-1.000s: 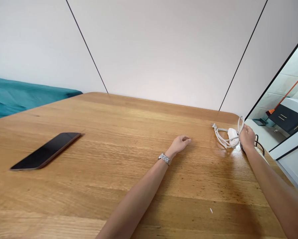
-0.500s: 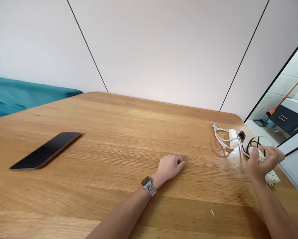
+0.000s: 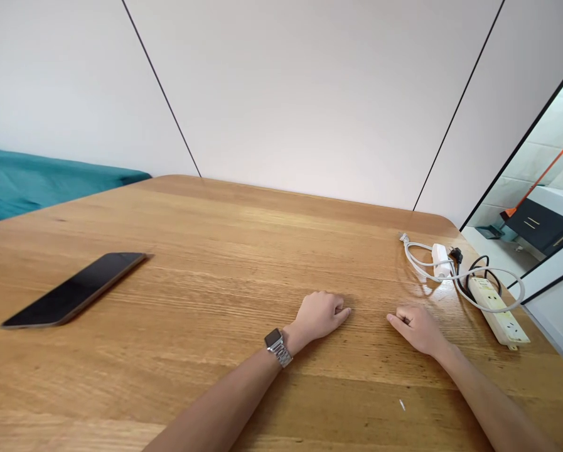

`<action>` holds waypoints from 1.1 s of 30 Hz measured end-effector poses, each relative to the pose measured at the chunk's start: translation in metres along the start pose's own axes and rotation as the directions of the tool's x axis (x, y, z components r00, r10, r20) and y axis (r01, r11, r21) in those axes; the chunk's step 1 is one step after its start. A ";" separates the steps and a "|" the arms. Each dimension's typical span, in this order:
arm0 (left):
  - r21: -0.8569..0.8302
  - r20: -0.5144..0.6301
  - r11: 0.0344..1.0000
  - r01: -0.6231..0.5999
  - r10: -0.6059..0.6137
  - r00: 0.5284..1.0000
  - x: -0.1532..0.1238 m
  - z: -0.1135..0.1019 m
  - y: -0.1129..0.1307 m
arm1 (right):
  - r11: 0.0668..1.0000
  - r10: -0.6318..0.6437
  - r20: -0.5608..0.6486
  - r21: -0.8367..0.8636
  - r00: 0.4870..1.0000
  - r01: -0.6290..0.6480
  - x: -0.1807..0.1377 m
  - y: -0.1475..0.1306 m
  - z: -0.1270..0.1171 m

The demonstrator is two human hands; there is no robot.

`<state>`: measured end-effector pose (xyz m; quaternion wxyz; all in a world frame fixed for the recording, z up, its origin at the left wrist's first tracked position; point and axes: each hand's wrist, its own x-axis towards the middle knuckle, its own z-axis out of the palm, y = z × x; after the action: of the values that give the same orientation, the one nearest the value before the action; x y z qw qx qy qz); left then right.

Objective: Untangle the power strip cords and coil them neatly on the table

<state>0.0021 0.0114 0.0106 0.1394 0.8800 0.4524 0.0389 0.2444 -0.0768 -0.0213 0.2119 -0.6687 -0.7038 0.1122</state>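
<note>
Both hands rest on the wooden table [image 3: 215, 220], close together near its middle. My left hand [image 3: 321, 314], with a metal watch on the wrist, lies with its fingers curled loosely under and nothing in them. My right hand [image 3: 417, 328] sits beside it, also loosely curled and holding nothing. A white charger [image 3: 440, 260] with a looped white cable [image 3: 507, 276] lies at the far right. Next to it is a beige power strip [image 3: 495, 307] with a black cord.
A dark phone [image 3: 71, 290] lies face up at the left of the table. A teal covered surface [image 3: 36, 182] is behind the table's left edge. White wall panels rise behind. On the right, a mirror or opening shows an orange-handled broom [image 3: 538, 182].
My right hand let go of the white cable and drew back left to rest on the table near my left hand. The cable now lies looped over the power strip.
</note>
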 end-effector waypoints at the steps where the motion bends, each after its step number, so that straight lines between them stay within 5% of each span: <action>1: -0.001 0.000 1.000 -0.003 0.003 1.000 0.000 0.000 0.000 | 1.000 0.010 0.009 -0.012 1.000 -0.010 0.000 -0.001 -0.001; 33: 0.004 -0.005 1.000 0.003 -0.003 1.000 0.001 0.000 0.000 | 0.999 0.007 0.040 -0.036 0.999 -0.006 -0.001 -0.007 -0.005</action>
<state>0.0032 0.0125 0.0106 0.1365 0.8795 0.4542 0.0399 0.2400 -0.0791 -0.0137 0.1850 -0.6723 -0.7077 0.1136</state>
